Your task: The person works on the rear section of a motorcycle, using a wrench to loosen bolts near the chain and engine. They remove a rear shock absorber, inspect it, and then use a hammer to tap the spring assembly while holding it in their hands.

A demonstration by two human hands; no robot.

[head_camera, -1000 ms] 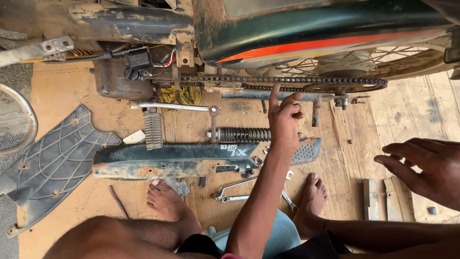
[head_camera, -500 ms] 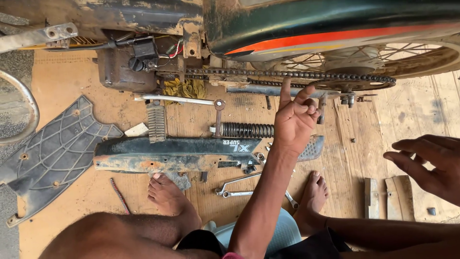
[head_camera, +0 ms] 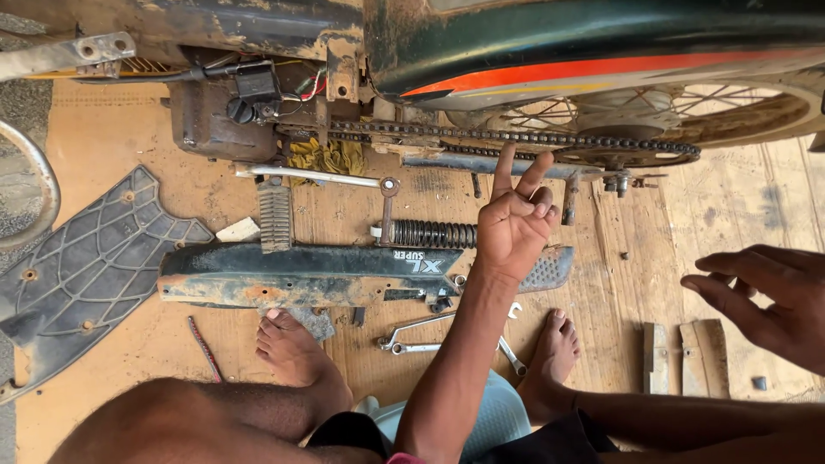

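Left hand (head_camera: 513, 225) raised, two fingers (head_camera: 504, 167) extended

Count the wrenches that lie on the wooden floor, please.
3, perhaps more hidden under the forearm: two wrenches crossing between the feet, one wrench beside the right foot.

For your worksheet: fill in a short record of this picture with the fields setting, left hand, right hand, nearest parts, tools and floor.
setting: person seated beside a motorcycle, bare feet on the floor
left hand: raised, two fingers extended, holding nothing, just below the drive chain
right hand: open, hovering, empty
nearest parts: coil spring; dark chain cover lying flat
tools: spanners between the feet
floor: wooden boards, grey ribbed plastic panel
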